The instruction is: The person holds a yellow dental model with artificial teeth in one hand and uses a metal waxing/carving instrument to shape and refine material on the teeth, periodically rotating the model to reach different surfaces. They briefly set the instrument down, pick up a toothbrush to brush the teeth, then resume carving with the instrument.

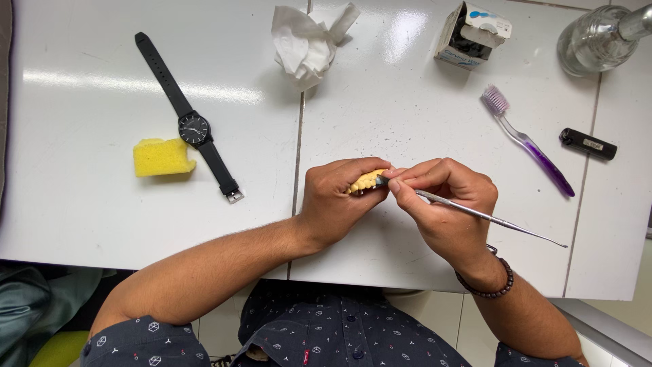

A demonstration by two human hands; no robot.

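Note:
My left hand (336, 200) grips a small yellow dental model (365, 181) with teeth along its edge, held just above the white table (88, 217) near its front edge. My right hand (445, 204) pinches a thin metal dental tool (489, 217), its working tip pressed against the yellow model. The tool's long shaft sticks out to the right past my wrist, which wears a dark bead bracelet (492, 285).
On the table lie a black wristwatch (193, 129), a yellow sponge (161, 157), a crumpled white tissue (309, 44), a small open carton (471, 35), a purple toothbrush (526, 141), a black lighter (588, 144) and a clear glass bottle (598, 37).

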